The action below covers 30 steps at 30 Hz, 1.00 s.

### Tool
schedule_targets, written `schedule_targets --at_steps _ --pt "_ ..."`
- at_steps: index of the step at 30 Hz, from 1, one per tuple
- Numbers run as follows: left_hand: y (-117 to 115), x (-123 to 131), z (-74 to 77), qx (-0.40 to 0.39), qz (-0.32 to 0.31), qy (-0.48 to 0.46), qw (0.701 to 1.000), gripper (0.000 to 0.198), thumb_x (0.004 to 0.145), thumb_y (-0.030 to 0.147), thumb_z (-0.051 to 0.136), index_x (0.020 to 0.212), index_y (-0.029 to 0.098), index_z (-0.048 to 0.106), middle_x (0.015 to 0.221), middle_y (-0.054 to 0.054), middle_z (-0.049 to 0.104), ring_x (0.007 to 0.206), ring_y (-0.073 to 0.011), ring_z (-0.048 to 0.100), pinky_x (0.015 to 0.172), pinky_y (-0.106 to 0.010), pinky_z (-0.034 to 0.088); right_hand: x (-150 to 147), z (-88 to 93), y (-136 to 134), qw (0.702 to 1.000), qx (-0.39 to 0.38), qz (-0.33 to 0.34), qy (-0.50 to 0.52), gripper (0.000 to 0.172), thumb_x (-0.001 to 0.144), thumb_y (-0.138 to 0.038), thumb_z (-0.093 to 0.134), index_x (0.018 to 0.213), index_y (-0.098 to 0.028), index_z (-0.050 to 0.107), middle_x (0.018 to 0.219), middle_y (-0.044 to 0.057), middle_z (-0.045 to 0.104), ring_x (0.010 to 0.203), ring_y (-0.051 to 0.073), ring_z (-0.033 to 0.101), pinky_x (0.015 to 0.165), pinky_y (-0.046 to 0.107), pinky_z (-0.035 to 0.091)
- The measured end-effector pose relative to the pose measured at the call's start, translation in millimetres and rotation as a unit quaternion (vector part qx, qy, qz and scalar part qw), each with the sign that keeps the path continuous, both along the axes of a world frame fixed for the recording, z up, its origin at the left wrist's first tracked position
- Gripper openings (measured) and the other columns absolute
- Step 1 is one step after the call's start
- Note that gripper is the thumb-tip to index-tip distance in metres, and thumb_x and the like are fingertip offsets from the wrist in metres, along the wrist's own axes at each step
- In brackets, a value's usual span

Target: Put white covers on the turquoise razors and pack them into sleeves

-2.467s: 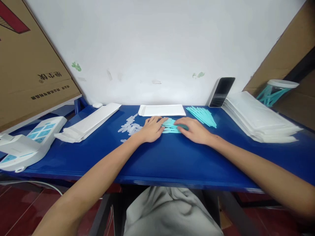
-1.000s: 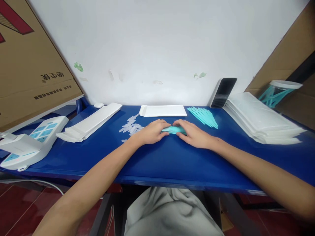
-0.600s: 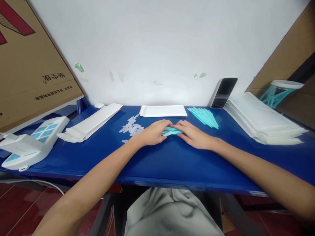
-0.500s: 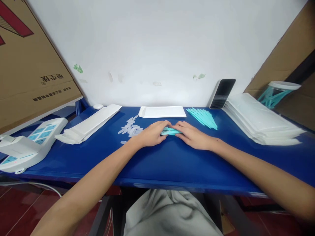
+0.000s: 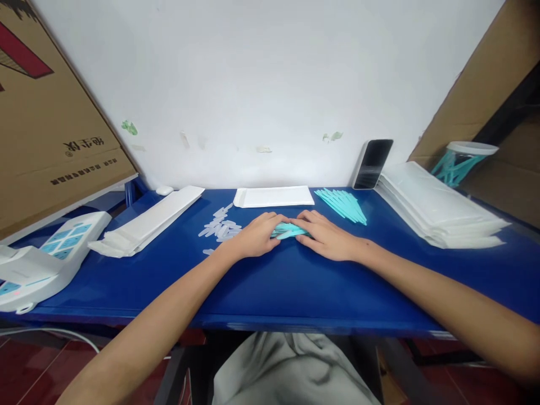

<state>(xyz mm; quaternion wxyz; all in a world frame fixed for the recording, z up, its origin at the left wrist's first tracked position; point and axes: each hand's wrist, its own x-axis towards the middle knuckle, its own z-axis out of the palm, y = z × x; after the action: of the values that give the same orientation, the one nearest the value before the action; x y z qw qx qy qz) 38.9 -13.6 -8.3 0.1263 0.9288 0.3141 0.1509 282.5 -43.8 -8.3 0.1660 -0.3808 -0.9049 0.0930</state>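
A bundle of thin turquoise sticks lies crosswise between my hands at the middle of the blue table. My left hand is closed round the bundle's left end, thumb in front and fingers behind. Its right end is gripped by my right hand in the same way. Beyond my right hand, more turquoise sticks lie in a loose fanned pile. Small translucent plastic pieces are scattered to the left of my left hand. A flat white packet lies behind both hands, near the wall.
White packets and a white power strip lie at the left, beside a cardboard box. At the right stand a phone, a stack of white packets and a lidded clear jar of turquoise sticks. The table edge is near my lap.
The view has shifted slightly. My hands stay on the turquoise bundle, whose sticks now look a little more spread between my fingers.
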Motion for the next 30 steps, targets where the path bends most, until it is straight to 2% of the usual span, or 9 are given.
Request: schedule_targets --at_steps 5,12,15,19,23,27,30 --pt "4.3 -2.2 -3.9 0.0 -0.012 -0.015 1.0 0.036 0.094 0.02 0.05 0.13 0.022 0.053 0.122 -0.009 0.063 0.113 -0.0269 0.058 0.096 -0.042 0.048 1.2 -0.6 1.5 1.0 -0.018 0.001 0.001 0.053 0.104 -0.051 0.034 0.15 -0.027 0.048 0.117 0.013 0.057 0.107 0.03 0.051 0.097 0.051 0.045" --pt "4.2 -1.4 -2.8 0.0 -0.02 -0.037 0.999 0.034 0.099 0.024 0.046 0.132 0.022 0.054 0.12 -0.009 0.064 0.112 -0.0253 0.058 0.098 -0.041 0.048 0.0 -0.1 -1.6 0.999 -0.003 -0.02 -0.036 0.059 0.103 -0.053 0.037 0.154 -0.024 0.041 0.129 0.015 0.056 0.112 0.033 0.053 0.094 0.052 0.044" --pt "4.8 -1.4 -1.2 -0.005 -0.017 -0.04 0.999 0.033 0.101 0.03 0.046 0.132 0.022 0.056 0.121 -0.01 0.065 0.113 -0.0256 0.058 0.099 -0.042 0.048 -0.2 -0.3 -1.8 0.998 0.024 -0.023 -0.055 0.055 0.105 -0.049 0.033 0.153 -0.024 0.042 0.129 0.015 0.058 0.112 0.033 0.055 0.092 0.051 0.045" --pt "6.7 -0.9 -1.0 -0.018 -0.025 -0.065 0.997 0.033 0.099 0.031 0.052 0.13 0.023 0.059 0.121 -0.008 0.067 0.111 -0.0235 0.062 0.099 -0.038 0.049 1.1 -2.0 2.1 0.992 0.073 -0.026 -0.097 0.047 0.107 -0.037 0.03 0.145 -0.019 0.049 0.115 0.016 0.061 0.097 0.03 0.058 0.082 0.045 0.046" --pt "5.2 1.1 0.1 -0.026 -0.019 -0.079 0.996 0.031 0.098 0.029 0.053 0.126 0.022 0.062 0.119 -0.007 0.068 0.108 -0.0224 0.064 0.097 -0.035 0.049 2.1 -3.4 3.0 0.994 0.063 -0.021 -0.084 0.039 0.105 -0.031 0.033 0.136 -0.019 0.054 0.109 0.014 0.059 0.093 0.029 0.055 0.076 0.041 0.046" --pt "0.5 2.5 3.0 -0.049 -0.022 -0.076 0.996 0.032 0.097 0.026 0.049 0.128 0.021 0.058 0.123 -0.007 0.066 0.11 -0.0221 0.063 0.097 -0.035 0.048 -0.6 -1.0 -2.2 0.994 0.064 -0.031 -0.088 0.033 0.104 -0.026 0.036 0.131 -0.019 0.054 0.108 0.014 0.057 0.093 0.028 0.054 0.078 0.041 0.047" --pt "-2.3 4.8 3.3 -0.061 -0.01 -0.064 0.996 0.033 0.1 0.039 0.05 0.127 0.021 0.055 0.124 -0.009 0.064 0.111 -0.0243 0.06 0.095 -0.038 0.048 -4.4 2.5 -6.5 0.99 0.07 -0.044 -0.113 0.03 0.103 -0.021 0.036 0.126 -0.018 0.055 0.108 0.014 0.056 0.093 0.028 0.055 0.073 0.039 0.047"
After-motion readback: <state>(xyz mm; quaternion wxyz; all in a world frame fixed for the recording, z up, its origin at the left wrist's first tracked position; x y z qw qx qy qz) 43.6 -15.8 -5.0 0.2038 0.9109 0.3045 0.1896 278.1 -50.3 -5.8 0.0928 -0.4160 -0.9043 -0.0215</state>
